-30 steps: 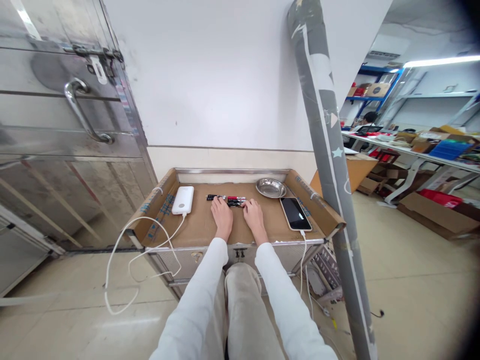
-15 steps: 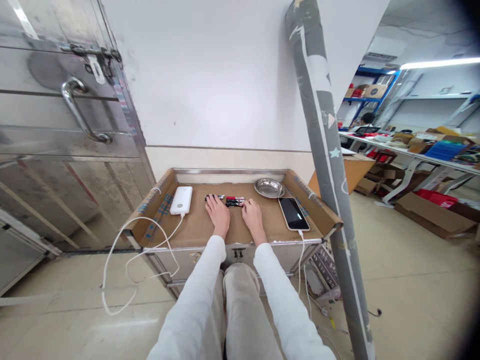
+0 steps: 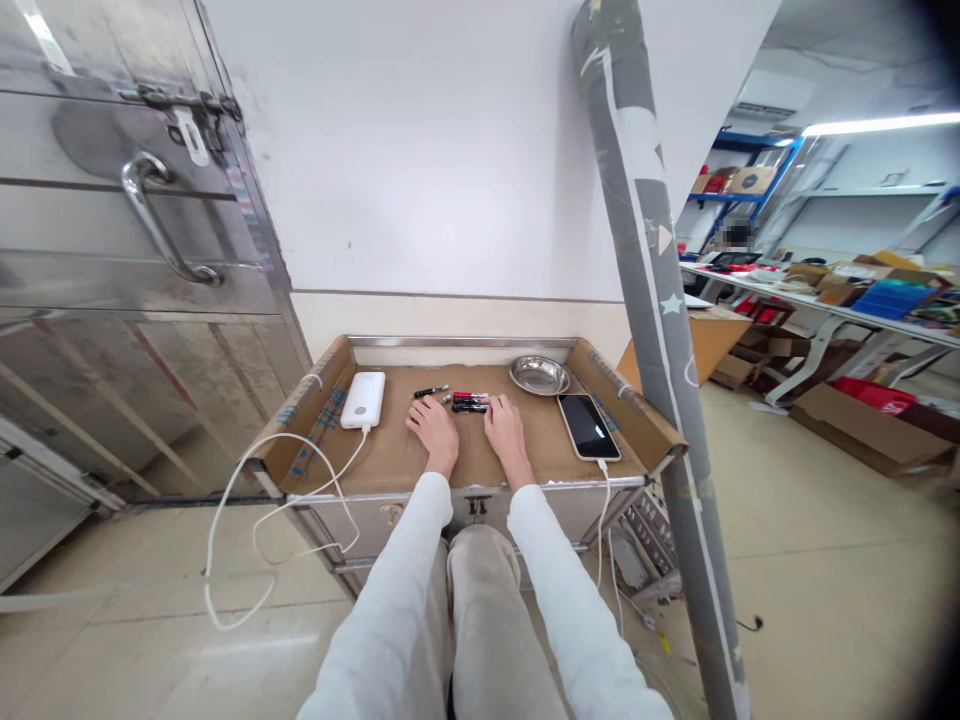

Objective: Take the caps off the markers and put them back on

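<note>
My left hand [image 3: 435, 432] rests over the cardboard-lined top with its fingers spread and nothing in them. Just beyond its fingertips lies a single black marker pen [image 3: 430, 391], slightly slanted. To its right, a red marker pen [image 3: 469, 397] and black marker pens [image 3: 469, 408] lie side by side in a small group. My right hand [image 3: 505, 430] is laid at the right ends of this group, fingers stretched out and seeming to touch them. Another pen end [image 3: 448, 399] shows between the single pen and the group, mostly hidden.
A white power bank [image 3: 363, 400] with a cable stands left on the cardboard lining [image 3: 397, 460]. A round metal dish [image 3: 539, 376] and a phone [image 3: 589, 428] on a cable are at the right. A long grey wrapped roll [image 3: 652, 250] leans beside the cabinet.
My left hand has drawn back a little towards me, off the single black marker pen, which now shows in full. My right hand has barely moved.
</note>
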Available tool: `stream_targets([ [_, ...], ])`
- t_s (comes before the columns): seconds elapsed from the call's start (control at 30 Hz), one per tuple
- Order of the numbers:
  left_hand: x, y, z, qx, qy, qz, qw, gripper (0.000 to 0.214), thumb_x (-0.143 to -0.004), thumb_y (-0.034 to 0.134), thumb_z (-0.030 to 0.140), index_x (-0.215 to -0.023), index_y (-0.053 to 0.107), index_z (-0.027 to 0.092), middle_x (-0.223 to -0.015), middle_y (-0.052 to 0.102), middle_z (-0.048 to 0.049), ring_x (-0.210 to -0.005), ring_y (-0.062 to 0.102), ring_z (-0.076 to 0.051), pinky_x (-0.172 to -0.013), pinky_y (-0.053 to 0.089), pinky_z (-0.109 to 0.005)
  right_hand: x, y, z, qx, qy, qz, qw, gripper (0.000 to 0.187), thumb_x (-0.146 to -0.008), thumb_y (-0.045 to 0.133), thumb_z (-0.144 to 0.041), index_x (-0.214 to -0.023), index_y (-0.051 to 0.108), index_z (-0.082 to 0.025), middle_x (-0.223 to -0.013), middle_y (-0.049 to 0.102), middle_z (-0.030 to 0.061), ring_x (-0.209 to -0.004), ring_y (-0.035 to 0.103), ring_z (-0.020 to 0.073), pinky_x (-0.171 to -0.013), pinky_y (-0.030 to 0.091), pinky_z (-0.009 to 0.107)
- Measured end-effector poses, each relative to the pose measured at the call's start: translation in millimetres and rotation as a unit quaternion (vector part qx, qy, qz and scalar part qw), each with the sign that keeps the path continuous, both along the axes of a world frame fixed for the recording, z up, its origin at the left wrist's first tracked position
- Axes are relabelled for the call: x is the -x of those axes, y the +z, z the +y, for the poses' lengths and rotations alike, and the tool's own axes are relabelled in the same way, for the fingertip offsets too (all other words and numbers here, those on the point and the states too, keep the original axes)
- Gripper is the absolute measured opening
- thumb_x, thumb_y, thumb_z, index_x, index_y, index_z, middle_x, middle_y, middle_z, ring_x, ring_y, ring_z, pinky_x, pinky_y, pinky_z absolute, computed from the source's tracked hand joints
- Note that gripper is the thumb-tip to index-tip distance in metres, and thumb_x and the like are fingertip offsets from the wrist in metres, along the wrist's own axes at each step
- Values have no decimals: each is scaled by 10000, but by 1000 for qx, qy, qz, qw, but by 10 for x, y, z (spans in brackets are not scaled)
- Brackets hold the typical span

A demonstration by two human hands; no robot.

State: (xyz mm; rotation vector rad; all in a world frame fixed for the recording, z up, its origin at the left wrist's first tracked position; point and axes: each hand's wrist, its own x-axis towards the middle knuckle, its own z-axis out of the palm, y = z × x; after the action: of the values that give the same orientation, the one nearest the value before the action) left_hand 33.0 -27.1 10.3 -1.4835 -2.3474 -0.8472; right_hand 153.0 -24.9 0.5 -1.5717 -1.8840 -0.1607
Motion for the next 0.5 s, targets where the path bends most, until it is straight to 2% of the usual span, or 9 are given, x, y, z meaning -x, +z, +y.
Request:
stream_targets([
  [0.1,18,-6,13,-1,-5,-8,1000,338,-912,212,107,-1021,530,79,-997,571,-184,-969,534,-287,-855,402,-426,1,3,-2,-6,17,9,1000,326,-883,386,-100,-1153,551,-176,-1038,584,88,-944,549,200,-858,424,320],
  [0.27,31,-19,29,-11,-53,-1,999,348,-931,198,140,-1001,535,90,-960,584,-172,-935,547,-281,-836,411,-422,-4,-13,2,-22,72,31,997,482,-859,392,-92,-1327,446,-193,-1161,545,101,-1053,531,214,-928,433,348],
  [0.5,-4,-60,32,-34,-77,22,996,306,-921,288,223,-961,550,71,-951,584,-192,-917,552,-296,-793,430,-408,2,-25,11,-19,78,36,996,447,-867,368,-98,-1287,494,-183,-1141,558,107,-1042,535,222,-932,443,364],
])
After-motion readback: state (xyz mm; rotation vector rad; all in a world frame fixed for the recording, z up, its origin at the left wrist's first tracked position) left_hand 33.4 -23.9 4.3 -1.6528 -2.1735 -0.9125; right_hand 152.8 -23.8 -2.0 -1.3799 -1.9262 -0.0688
